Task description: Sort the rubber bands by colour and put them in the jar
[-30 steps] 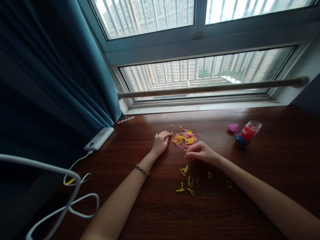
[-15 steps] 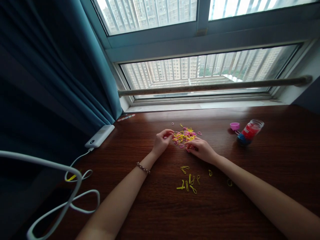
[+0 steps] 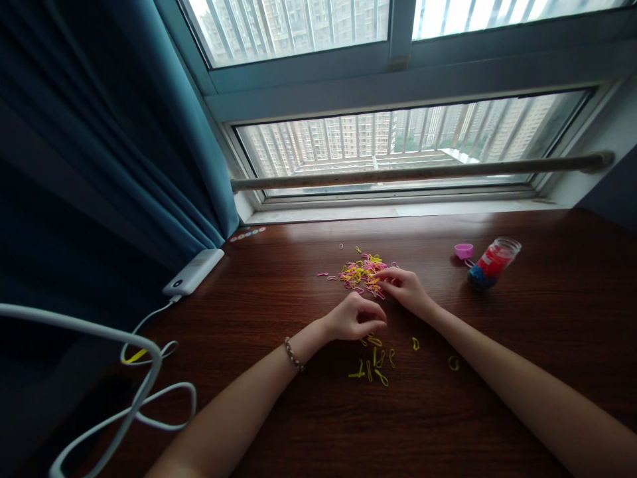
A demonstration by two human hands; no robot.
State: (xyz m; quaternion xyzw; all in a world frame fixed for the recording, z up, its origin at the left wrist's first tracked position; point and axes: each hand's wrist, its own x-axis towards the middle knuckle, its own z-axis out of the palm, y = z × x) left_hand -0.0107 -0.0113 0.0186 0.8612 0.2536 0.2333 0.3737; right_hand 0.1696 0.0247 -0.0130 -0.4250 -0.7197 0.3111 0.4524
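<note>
A loose pile of small pink and yellow rubber bands (image 3: 362, 272) lies on the brown wooden table. At the pile's right edge, my right hand (image 3: 409, 291) reaches in with its fingers stretched out and slightly apart, touching the bands. My left hand (image 3: 354, 317) is closed in a pinch nearer to me, over the far end of a group of yellow rubber bands (image 3: 381, 377); whatever sits between its fingertips is hidden. Two more yellow bands lie apart to the right, one of them a round loop (image 3: 453, 363) beside my right forearm.
A clear jar (image 3: 494, 263) with red and blue contents leans at the right, beside its pink lid (image 3: 464, 251). At the left, a white power bank (image 3: 193, 272) has a white cable (image 3: 158, 365) looping toward me. A blue curtain (image 3: 199, 166) and a window rail (image 3: 423, 174) border the table.
My left hand has moved from the pile's left side toward me and right, over the yellow group. Pink bands now show where it was. My right hand has shifted slightly away from me.
</note>
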